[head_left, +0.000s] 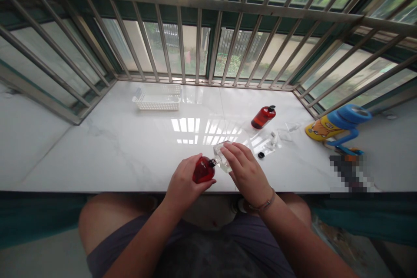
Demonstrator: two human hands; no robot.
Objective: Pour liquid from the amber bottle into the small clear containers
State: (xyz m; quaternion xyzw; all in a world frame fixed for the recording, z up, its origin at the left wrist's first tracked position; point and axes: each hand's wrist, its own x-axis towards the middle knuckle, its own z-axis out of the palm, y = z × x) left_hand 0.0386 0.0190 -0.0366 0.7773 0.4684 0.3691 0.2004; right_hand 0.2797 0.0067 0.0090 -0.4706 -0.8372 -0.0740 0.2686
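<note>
My left hand [184,180] is closed around a small red bottle [203,170], tilted with its neck pointing right. My right hand [245,169] grips a small clear glass bottle [222,156] whose mouth meets the red bottle's neck. Both sit just above the front edge of the white marble sill [130,147]. A small black cap [261,154] lies on the sill to the right of my right hand.
A second red bottle with a black cap [263,117] lies on its side further back. Clear small items [280,137] lie beside it. A white plastic basket [158,97] stands at the back left. A blue and yellow cup [339,126] lies at the right. Metal window bars enclose the sill.
</note>
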